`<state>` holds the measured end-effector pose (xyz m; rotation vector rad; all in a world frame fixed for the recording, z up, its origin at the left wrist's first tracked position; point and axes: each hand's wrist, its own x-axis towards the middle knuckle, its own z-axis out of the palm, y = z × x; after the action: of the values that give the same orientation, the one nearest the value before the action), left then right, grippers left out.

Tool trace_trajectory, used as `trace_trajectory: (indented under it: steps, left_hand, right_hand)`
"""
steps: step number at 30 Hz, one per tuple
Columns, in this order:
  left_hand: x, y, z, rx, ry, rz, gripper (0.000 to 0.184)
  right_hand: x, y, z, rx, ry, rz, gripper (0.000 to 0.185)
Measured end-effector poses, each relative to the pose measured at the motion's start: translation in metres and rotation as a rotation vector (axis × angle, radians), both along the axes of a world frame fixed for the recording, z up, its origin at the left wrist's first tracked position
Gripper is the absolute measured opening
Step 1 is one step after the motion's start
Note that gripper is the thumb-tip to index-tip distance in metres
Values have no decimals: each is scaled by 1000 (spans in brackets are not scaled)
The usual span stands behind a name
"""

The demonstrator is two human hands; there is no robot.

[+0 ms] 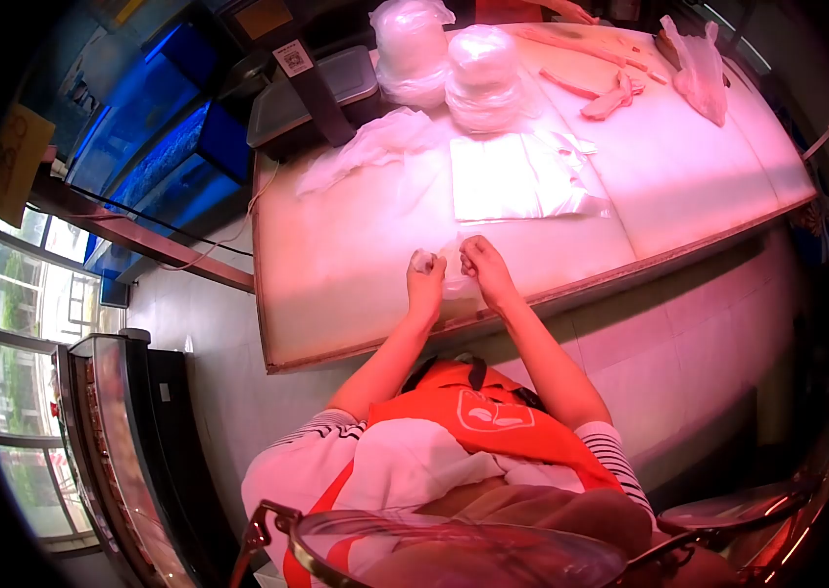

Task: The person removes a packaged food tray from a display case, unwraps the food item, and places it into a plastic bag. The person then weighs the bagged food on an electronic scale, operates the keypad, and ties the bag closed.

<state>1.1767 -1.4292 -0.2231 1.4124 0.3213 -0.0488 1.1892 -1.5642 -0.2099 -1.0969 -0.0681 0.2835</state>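
Note:
Both of my hands are closed above the near edge of the table, a short gap apart. My left hand (423, 284) has its fingers curled, with a bit of whitish film at the fingertips. Beside it, my right hand (487, 270) is pinched shut. A thin, see-through plastic bag (456, 276) seems to stretch between them, though its outline is faint. Just beyond lies a flat stack of white plastic bags (503, 181). Crumpled thin plastic (375, 147) rests to its left.
Plastic-wrapped white stacks (481, 78) stand at the back beside a scale (321, 98) with a QR code. Strips of raw meat (615, 98) and a white carrier bag (701, 78) lie far right. Another person's hand (571, 10) shows behind. Blue tanks (179, 147) are left.

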Motion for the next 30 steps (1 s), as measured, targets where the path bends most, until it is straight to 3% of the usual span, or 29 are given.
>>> trace_trajectory:
  steps: [1, 3, 4, 7, 8, 11, 14, 17, 20, 22, 26, 28, 30]
  left_hand:
    - [0, 0, 7, 313, -296, -26, 15]
    - [-4, -1, 49, 961, -871, -69, 17]
    - [-4, 3, 60, 986, -932, -227, 36]
    - [11, 11, 67, 1288, -1052, -510, 56]
    - [15, 13, 67, 1234, -1066, -585, 62]
    - [24, 17, 70, 1153, -1089, -734, 75]
    - [25, 16, 79, 1257, -1074, -726, 76]
    - [30, 14, 77, 1386, -1023, -691, 75]
    - [33, 13, 70, 1515, -881, -647, 77]
    - [39, 17, 56, 1530, -810, -609, 80]
    - [33, 19, 62, 1427, -545, -734, 74]
    - [29, 18, 65, 1362, -452, -753, 67]
    - [25, 23, 58, 1206, -624, -654, 60]
  right_hand:
    - [-4, 4, 6, -173, -15, 10, 16]
    - [-6, 10, 0, -192, -106, 17, 12]
    - [-6, 14, -2, -199, -156, 27, 15]
    - [-10, 17, 21, -109, -158, -15, 32]
    - [-8, 14, 15, -201, -249, -22, 49]
    - [-4, 10, 8, -368, -320, 7, 55]
    - [-5, 16, 10, -183, -347, -66, 45]
    - [-1, 12, -1, -280, -286, -57, 43]
    - [-5, 10, 6, -187, -300, -132, 41]
    - [-12, 6, 17, -307, -303, -44, 36]
    - [-8, 9, 5, -560, -504, -107, 23]
    - [-6, 12, -2, -432, -358, -123, 15]
    - [-5, 15, -1, -288, -224, -159, 11]
